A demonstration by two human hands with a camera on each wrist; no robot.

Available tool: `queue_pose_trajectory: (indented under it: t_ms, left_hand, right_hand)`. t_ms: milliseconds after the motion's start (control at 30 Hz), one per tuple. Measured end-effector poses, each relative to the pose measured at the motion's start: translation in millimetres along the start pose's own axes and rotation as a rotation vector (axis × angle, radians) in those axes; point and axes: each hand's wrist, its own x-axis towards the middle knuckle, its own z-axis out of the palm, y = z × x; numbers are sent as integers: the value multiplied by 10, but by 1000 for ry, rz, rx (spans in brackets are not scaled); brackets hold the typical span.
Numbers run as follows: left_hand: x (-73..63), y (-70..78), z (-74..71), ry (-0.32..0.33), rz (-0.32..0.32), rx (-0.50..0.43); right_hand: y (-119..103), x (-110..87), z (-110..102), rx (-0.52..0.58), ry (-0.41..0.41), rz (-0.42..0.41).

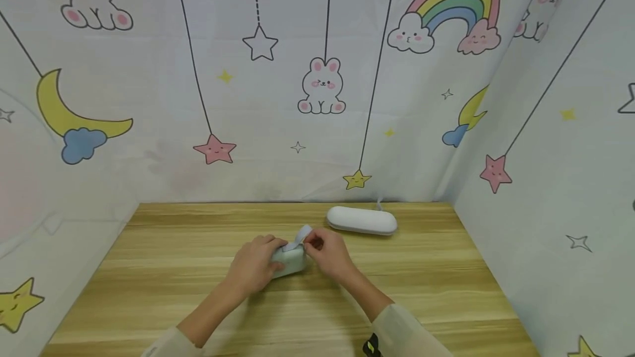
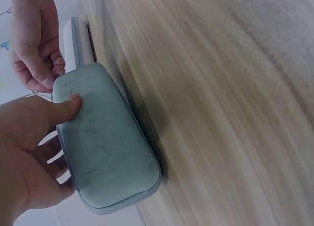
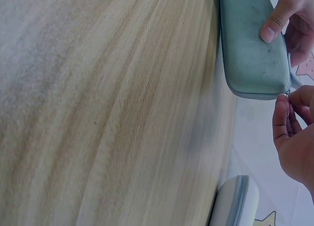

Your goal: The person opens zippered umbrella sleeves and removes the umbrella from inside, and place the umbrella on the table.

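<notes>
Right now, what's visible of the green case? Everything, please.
The green case looks closed: long, rounded, pale grey-green, leather-like, with dark specks on its broad face and a seam along the edge. A pale strap loops up from its top. It is held on edge at the table, broad face toward the person. The left hand grips it, thumb on that face; the right hand pinches at its upper corner, on a part too small to identify.
</notes>
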Motion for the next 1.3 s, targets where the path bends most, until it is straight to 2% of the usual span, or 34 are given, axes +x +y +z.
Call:
queue_pose_trajectory:
  t_ms: [233, 667, 900, 1300]
  left_hand:
    - [12, -1, 17, -18, 14, 37]
    - [11, 18, 58, -17, -13, 48]
    - [39, 32, 61, -14, -11, 17]
    - [35, 36, 62, -7, -7, -1]
  right_hand:
    - [79, -19, 17, -7, -1, -27]
    - [124, -25, -9, 6, -12, -43]
    - [132, -34, -21, 5, -8, -12]
    - [242, -53, 6, -25, 8, -51]
